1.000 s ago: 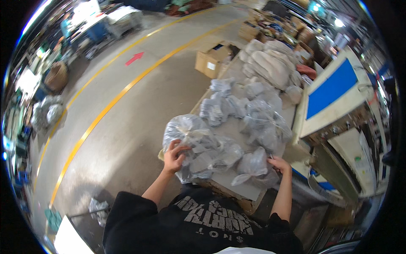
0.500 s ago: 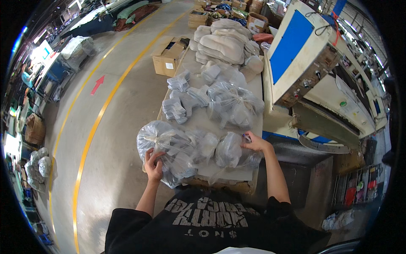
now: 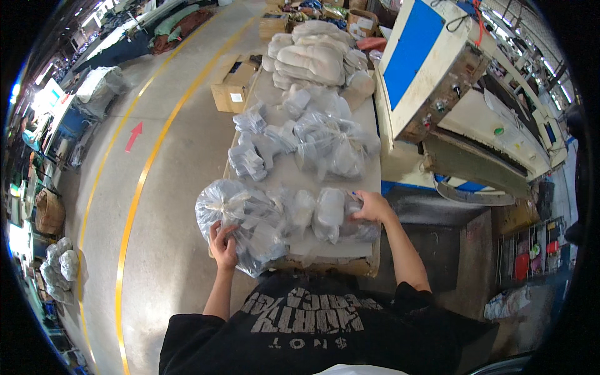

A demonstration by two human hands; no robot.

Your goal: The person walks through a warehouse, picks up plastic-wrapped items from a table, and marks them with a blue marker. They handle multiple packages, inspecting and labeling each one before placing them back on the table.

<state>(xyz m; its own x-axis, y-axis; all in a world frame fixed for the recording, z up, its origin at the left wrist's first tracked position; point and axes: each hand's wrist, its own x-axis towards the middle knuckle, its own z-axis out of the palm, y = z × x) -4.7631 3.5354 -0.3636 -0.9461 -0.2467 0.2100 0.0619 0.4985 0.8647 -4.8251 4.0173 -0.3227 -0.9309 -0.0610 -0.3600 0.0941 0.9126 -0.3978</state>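
At the table's near end lies a clear plastic bag [image 3: 265, 240], its knotted neck at the left and stacks of pale grey, sole-like pieces inside. My left hand [image 3: 224, 247] grips its left side below the knot, fingers bent into the film. Curled around the right end of the bag is my right hand [image 3: 373, 207], pressing against a stack of pale pieces [image 3: 329, 207]; the film partly hides its fingertips. Beyond them sits a second tied bag [image 3: 337, 145] of similar pieces. Loose grey stacks [image 3: 248, 157] lie to its left.
A large pile of pale sole-shaped pieces [image 3: 309, 59] covers the table's far end. Close on the right stands a cream and blue machine [image 3: 431, 69]. An open cardboard box [image 3: 230, 87] is left of the table [image 3: 369, 169], beside a floor walkway with yellow lines [image 3: 145, 181].
The whole view has shifted slightly. My right hand has turned a little over the bag's end, and the stack beside it stands straighter. My left hand keeps its place on the bag.
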